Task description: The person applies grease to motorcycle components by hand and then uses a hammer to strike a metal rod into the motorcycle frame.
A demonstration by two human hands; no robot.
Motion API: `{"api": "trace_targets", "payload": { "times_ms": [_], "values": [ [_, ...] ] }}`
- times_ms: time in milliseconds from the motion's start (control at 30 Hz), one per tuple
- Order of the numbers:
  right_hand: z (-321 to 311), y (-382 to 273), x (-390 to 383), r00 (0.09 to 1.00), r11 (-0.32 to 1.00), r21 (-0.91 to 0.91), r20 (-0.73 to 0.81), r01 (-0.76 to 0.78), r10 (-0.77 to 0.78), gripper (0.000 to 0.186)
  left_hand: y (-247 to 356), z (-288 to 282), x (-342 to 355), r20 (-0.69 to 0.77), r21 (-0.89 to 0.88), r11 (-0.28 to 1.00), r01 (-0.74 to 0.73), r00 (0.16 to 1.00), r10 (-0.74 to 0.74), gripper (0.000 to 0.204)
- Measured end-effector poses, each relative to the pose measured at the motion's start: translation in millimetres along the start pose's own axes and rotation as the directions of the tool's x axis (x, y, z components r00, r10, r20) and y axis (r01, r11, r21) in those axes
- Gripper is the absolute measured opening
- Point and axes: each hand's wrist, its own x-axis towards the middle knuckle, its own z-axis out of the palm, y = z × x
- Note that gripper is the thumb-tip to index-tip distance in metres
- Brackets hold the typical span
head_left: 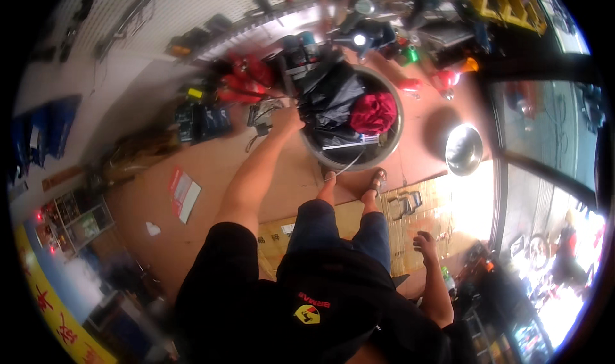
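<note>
My left arm reaches far forward. Its hand [287, 118] is closed at the left edge of a crumpled black plastic bag [333, 85], seemingly gripping it; blur hides the fingertips. The bag rests in a large round metal basin [396, 132]. Beside it in the basin lies a bunched dark red cloth [373, 113], with a white strip-like piece [352, 143] in front. A thin pale cord [351, 164] hangs over the basin's near rim. My right hand [425, 243] hovers low at the right, fingers apart and slightly bent, holding nothing.
A smaller shiny metal bowl [464, 149] sits right of the basin. Flattened cardboard [442, 207] lies under my feet. Red items [246, 79], dark boxes [202, 120] and tools crowd the back wall. A red-and-white packet [184, 194] lies left; a glass door [544, 130] stands right.
</note>
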Motion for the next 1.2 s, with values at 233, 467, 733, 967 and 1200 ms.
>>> {"api": "trace_targets", "payload": {
  "times_ms": [233,467,733,967,1200],
  "values": [
    [-6,2,-15,0.997,0.995,-0.064,-0.012,-0.080,0.079,0.033,-13,24,-16,-0.104,-0.099,0.969,-0.227,0.971,0.217,0.019],
    [15,0,-19,0.991,0.987,-0.120,0.060,-0.109,0.117,0.035,46,-6,-114,-0.274,-0.273,0.866,-0.419,0.897,0.348,0.020],
    [25,-9,-13,0.998,0.998,-0.053,0.054,-0.038,0.040,0.029,80,9,-158,-0.279,-0.258,0.785,-0.563,0.822,0.497,0.019],
    [27,17,-11,0.996,0.995,-0.061,0.031,-0.083,0.085,0.031,70,-3,-142,-0.219,-0.239,0.840,-0.487,0.870,0.442,0.017],
    [30,19,-19,0.997,0.997,-0.041,0.040,-0.066,0.068,0.033,32,8,-91,-0.169,-0.185,0.943,-0.277,0.954,0.247,0.017]
  ]
}}
